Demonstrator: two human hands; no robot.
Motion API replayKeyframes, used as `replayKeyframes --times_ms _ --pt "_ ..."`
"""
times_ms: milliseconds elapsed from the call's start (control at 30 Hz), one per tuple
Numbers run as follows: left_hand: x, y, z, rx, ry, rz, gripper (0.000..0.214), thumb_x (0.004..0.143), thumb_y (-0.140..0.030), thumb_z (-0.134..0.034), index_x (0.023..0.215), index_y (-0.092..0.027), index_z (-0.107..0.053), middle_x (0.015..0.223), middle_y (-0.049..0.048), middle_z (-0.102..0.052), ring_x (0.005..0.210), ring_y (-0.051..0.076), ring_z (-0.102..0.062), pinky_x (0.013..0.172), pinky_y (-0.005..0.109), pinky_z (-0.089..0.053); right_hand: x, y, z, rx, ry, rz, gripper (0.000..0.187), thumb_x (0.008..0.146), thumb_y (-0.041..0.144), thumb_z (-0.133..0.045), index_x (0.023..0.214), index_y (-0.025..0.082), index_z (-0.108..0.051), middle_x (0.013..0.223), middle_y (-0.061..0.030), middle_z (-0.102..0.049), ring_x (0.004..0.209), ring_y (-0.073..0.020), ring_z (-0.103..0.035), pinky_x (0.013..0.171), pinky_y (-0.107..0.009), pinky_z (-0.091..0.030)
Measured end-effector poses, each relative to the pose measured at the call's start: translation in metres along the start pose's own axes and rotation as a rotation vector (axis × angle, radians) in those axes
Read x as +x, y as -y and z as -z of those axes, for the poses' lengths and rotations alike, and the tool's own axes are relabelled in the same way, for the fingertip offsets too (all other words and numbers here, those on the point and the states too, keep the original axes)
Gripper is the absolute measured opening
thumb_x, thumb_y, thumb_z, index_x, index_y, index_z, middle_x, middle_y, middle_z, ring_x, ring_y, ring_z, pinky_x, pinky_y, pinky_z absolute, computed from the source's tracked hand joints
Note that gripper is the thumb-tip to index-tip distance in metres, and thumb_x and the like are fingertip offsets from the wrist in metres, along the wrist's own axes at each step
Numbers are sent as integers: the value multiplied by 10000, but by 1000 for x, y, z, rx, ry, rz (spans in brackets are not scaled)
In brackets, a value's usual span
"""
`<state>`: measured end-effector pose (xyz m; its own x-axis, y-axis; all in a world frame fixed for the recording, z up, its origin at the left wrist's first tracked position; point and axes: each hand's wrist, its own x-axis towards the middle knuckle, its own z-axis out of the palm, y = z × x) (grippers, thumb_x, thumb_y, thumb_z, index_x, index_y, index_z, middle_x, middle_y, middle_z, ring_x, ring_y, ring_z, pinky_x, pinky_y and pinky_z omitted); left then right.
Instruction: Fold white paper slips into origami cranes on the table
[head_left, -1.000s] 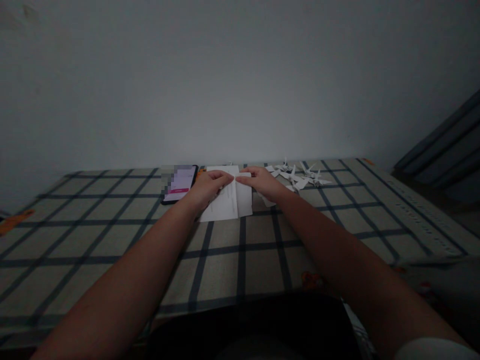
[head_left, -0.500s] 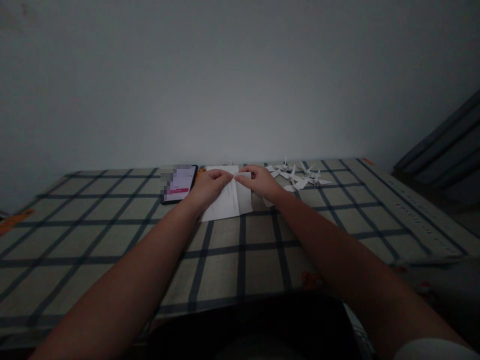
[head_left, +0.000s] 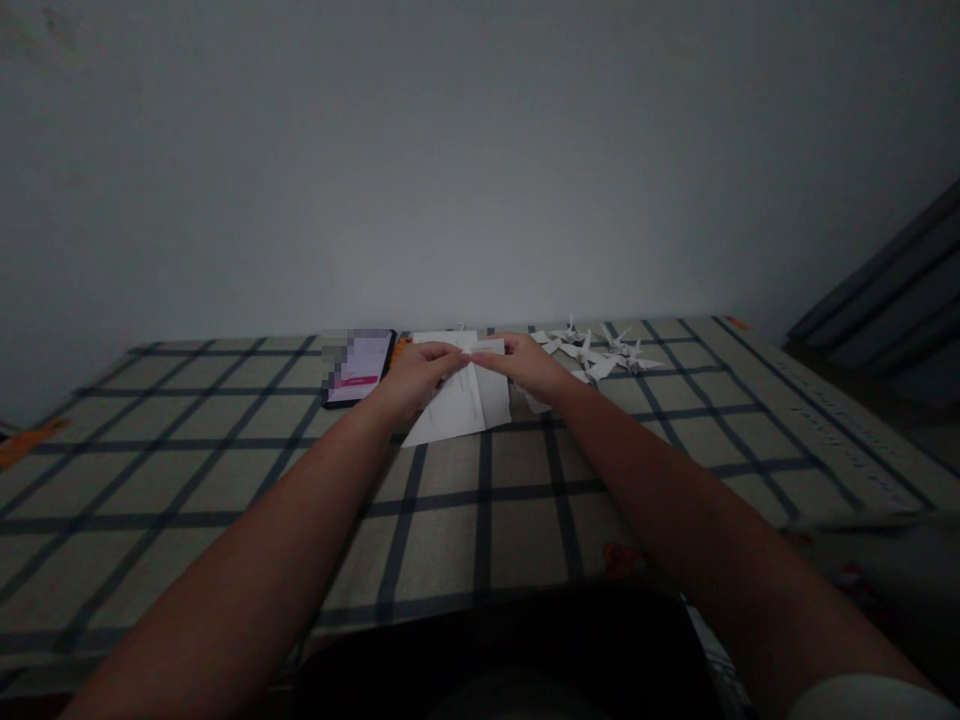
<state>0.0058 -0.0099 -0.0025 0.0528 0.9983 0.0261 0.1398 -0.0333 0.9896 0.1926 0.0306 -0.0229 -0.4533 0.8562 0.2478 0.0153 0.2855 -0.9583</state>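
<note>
A creased white sheet of paper (head_left: 459, 402) is pinched between my two hands, with a fold line running down it toward me and faint print on its surface. My left hand (head_left: 421, 375) is closed on its upper left part, thumb and fingers together. From the other side my right hand (head_left: 529, 366) grips the upper right part. Both thumbs nearly meet at the crease. Several white folded paper cranes (head_left: 600, 362) lie just right of my right hand. Behind the held sheet, more white paper (head_left: 442, 336) shows in part.
A phone (head_left: 361, 368) with a lit screen lies left of my left hand. Beneath everything is a checked tablecloth (head_left: 450, 540), its far edge against a grey wall (head_left: 480, 170). A dark ridged object (head_left: 892, 280) stands at the far right.
The lower right corner of the sheet has shifted slightly to the right and up. Both hands keep hold of the paper, with small finger movements near the crease.
</note>
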Motion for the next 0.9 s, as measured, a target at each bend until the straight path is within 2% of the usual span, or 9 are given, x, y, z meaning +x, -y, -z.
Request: replayKeyframes --times_ms 100,200,300,433,567,800,900 --pt "1 2 0 -43 2 11 244 630 -358 -780 738 -153 -705 559 -18 -568 475 90 -425 470 242 -274 0 3 0 -94 -15 35 277 771 401 -736 893 153 -710 886 -45 -715 773 -146 -614 712 -271 -472" --pt "2 5 0 -117 8 19 236 622 -338 -785 731 -147 -701 626 14 -632 525 113 -507 496 246 -341 0 10 -3 -262 -98 126 221 784 365 -726 841 152 -709 875 -50 -714 800 -158 -614 748 -286 -465" --pt "3 6 -1 -183 38 30 258 622 -352 -796 746 -152 -693 667 25 -662 555 127 -549 518 252 -384 -1 13 -5 -293 -137 185 222 805 369 -708 855 153 -716 909 -59 -721 845 -165 -624 776 -288 -464" --pt "2 5 -1 -138 10 17 291 630 -392 -804 756 -158 -685 629 10 -636 503 115 -513 468 244 -339 1 5 -2 -167 -47 88 306 797 435 -718 919 154 -722 955 -60 -731 832 -161 -635 722 -273 -482" --pt "3 5 0 -72 -12 19 277 651 -395 -779 750 -156 -681 583 -1 -595 465 107 -472 446 241 -307 4 -6 0 -87 -56 -12 297 784 419 -735 927 157 -726 961 -64 -744 800 -159 -646 704 -281 -509" --pt "1 1 -1 -59 -4 24 265 640 -369 -766 757 -145 -687 589 -10 -602 473 97 -470 454 228 -321 2 -5 -1 -4 -14 -33 276 783 385 -745 960 173 -738 1003 -63 -756 848 -171 -674 774 -306 -536" --pt "0 1 -3 -70 -3 28 245 646 -363 -759 734 -150 -678 576 -18 -595 469 93 -467 457 225 -331 0 1 -1 -113 -42 3 260 799 364 -722 948 151 -730 956 -59 -749 823 -165 -661 753 -291 -511"
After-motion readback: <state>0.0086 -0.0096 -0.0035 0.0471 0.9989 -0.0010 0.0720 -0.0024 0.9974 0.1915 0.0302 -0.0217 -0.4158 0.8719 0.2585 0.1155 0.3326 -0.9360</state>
